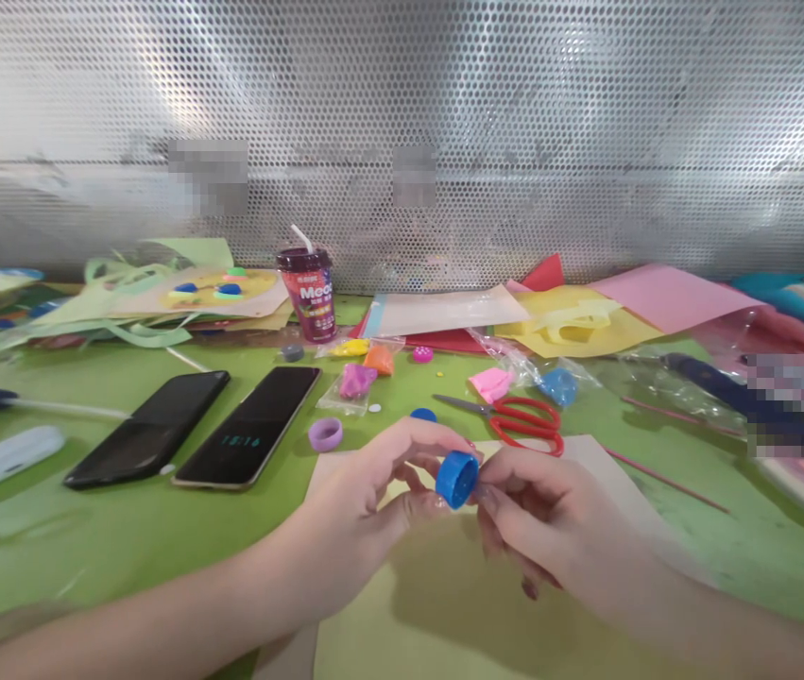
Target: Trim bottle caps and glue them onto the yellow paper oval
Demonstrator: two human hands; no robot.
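A blue bottle cap (456, 480) is tilted on its side above a sheet of yellow paper (444, 604), its hollow side facing right. My left hand (387, 491) is closed on the cap, pinching it between thumb and fingers. My right hand (550, 510) is at the cap's right edge, thumb and index finger pressed together; whatever may be between them is too small to make out. Just beyond my hands lie red-handled scissors (525, 420), another blue cap (423, 415) and a purple ring-shaped cap (326, 434).
Two phones (150, 425) lie to the left. Behind are small bags of coloured clay (357, 380), a drink cup (308, 295) with a straw and coloured paper sheets (671, 293). A thin red stick (667, 480) lies at right. A perforated metal panel (402, 94) closes off the back.
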